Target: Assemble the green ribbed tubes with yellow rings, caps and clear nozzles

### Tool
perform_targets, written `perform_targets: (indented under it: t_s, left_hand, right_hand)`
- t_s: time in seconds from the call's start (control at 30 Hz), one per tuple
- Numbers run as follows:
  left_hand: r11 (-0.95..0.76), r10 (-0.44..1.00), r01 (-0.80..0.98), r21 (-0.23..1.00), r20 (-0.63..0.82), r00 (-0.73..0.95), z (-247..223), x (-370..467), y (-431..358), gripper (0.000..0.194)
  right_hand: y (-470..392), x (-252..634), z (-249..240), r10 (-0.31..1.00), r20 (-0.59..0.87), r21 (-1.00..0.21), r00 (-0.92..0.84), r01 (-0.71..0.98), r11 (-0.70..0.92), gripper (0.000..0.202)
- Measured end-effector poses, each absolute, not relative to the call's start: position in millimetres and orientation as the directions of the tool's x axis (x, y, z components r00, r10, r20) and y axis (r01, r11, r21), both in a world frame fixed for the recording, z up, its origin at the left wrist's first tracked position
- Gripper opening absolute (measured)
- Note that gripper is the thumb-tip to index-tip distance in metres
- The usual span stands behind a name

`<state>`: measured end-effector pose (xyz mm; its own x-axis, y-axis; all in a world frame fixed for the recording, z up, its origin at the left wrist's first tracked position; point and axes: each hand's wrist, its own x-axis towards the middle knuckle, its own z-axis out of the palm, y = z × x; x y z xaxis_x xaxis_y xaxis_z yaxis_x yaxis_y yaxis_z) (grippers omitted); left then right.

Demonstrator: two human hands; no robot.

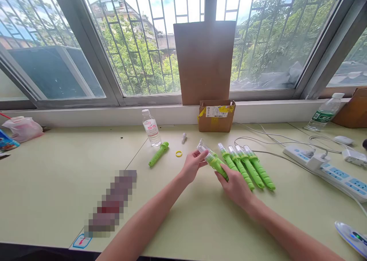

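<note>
Both my hands are on one green plastic tube with a clear ribbed end, tilted with that end pointing away from me. The fingers of my left hand are closed at the clear end. My right hand wraps round the green body. Just right of it, several similar green tubes with clear ends lie side by side. To the left lies a green tube with no clear end, showing holes along its side. A yellow ring and a small clear-and-white piece lie between.
A water bottle and a small open cardboard box stand at the back. On the right are a white power strip, cables and another bottle. A pixelated object lies at left, a pink plastic bag beyond.
</note>
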<state>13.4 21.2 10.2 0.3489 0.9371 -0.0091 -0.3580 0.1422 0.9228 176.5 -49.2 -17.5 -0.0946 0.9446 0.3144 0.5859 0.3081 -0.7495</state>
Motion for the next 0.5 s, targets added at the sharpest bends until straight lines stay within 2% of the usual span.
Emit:
perform_targets:
  t_s: [0.1, 0.17, 0.27, 0.37, 0.43, 0.5]
  left_hand:
    - [0.151, 0.943, -0.364, 0.919, -0.023, 0.332, 10, 16, 18, 0.038]
    - [0.163, 0.937, -0.379, 0.911, -0.023, 0.349, 12, 16, 17, 0.036]
    - [0.174, 0.921, -0.386, 0.906, -0.011, 0.389, 14, 14, 17, 0.034]
    - [0.169, 0.901, -0.401, 0.900, 0.024, 0.433, 16, 11, 18, 0.032]
    - [0.161, 0.881, -0.428, 0.889, 0.066, 0.468, 17, 9, 19, 0.031]
    - [0.155, 0.868, -0.456, 0.876, 0.100, 0.486, 17, 8, 19, 0.031]
  right_hand:
    - [-51, 178, -19, 0.930, 0.349, -0.664, -0.118, 0.669, 0.334, 0.020]
    - [-53, 176, -19, 0.940, 0.315, -0.699, -0.133, 0.637, 0.325, 0.021]
    - [-55, 172, -15, 0.963, 0.228, -0.831, -0.144, 0.486, 0.270, 0.026]
    - [-55, 174, -8, 0.979, -0.003, -0.979, -0.204, 0.199, 0.038, 0.033]
    - [-55, 178, -2, 0.916, -0.211, -0.975, -0.341, 0.009, -0.221, 0.037]
    - [-55, 181, 3, 0.859, -0.275, -0.931, -0.431, -0.103, -0.350, 0.037]
